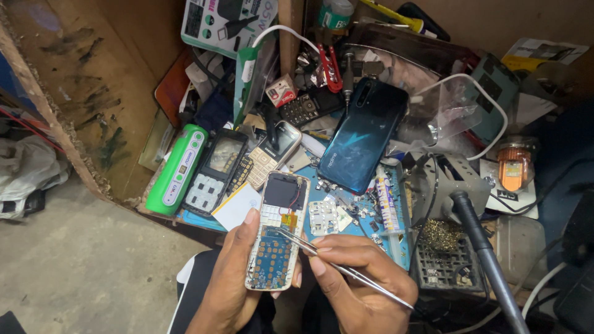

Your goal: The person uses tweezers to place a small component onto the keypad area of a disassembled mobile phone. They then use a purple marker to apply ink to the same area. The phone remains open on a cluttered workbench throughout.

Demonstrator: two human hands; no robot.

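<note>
My left hand (pixel 230 272) holds an opened keypad phone (pixel 277 230) upright, its white frame, blue keypad circuit board with gold contacts and dark upper cavity with thin red wires all exposed. My right hand (pixel 359 275) pinches metal tweezers (pixel 337 267); their tips touch the board near the phone's middle. Both hands are low in the head view, just in front of a cluttered blue work mat (pixel 362 213).
On the bench lie a dark teal smartphone back (pixel 362 135), several keypad phones and shells (pixel 218 170), a green power bank (pixel 179 168), a syringe tube (pixel 388 207), a soldering iron in its stand (pixel 479 244), cables and boxes. Wooden wall left; concrete floor below.
</note>
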